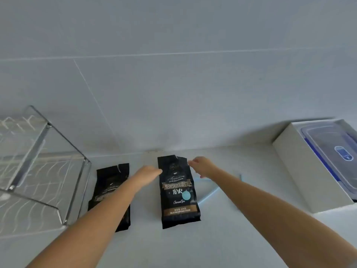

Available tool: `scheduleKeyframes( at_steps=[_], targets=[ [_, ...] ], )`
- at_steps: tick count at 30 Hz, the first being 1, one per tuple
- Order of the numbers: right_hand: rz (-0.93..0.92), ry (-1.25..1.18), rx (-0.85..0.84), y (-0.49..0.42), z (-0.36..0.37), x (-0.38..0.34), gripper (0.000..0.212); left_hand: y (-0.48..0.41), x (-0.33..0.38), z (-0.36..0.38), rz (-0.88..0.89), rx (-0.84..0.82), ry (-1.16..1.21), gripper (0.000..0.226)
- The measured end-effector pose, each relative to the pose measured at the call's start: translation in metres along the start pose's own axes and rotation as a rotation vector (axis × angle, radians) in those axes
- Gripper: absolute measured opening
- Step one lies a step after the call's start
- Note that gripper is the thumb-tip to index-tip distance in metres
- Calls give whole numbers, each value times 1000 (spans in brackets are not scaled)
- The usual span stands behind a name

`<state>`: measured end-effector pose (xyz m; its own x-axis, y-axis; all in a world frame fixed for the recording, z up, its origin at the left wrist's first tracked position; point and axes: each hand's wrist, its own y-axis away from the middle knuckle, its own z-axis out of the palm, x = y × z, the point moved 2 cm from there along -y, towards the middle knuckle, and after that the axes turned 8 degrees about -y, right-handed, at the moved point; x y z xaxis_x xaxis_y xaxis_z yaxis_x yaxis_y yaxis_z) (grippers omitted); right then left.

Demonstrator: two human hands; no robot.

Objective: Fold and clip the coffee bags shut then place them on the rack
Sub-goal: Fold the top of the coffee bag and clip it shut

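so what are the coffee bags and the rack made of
The middle coffee bag and the left coffee bag look like thin black plastic or foil film, faintly glossy: they crease and their tops are torn ragged. The rack looks like shiny metal, chrome-bright bars and wavy wire shelves; maybe clear panels too, hard to tell.

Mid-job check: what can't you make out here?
All head view.
Left coffee bag: lower part behind the left forearm.
Light blue item: partly behind the right forearm, identity unclear.
Rack: cut off by the left edge.
Left hand and right hand at centre bag: grip blurred.
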<state>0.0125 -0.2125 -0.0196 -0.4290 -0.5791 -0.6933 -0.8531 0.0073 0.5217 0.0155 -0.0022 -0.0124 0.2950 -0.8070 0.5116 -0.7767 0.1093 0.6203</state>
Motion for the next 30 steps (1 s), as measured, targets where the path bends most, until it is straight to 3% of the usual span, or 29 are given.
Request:
scheduleKeyframes(
  at_steps=[6, 12, 18, 26, 30],
  targets=[
    [184, -242, -62, -33, 22, 26, 35, -38, 2, 33, -78, -69, 284, 17],
    [239, -438, -58, -48, 24, 32, 23, -52, 3, 45, -128, 54, 561, 22],
    [161, -553, -80, -43, 19, 33, 22, -40, 1, 42, -112, 80, 637, 8],
    [8, -587, -190, 9, 3, -1, 42, 8, 14, 32, 27, 80, 707, 19],
    [-88, -538, -183, 44, 4, -9, 33, 39, 14, 28, 126, 127, 651, 22]
  ],
)
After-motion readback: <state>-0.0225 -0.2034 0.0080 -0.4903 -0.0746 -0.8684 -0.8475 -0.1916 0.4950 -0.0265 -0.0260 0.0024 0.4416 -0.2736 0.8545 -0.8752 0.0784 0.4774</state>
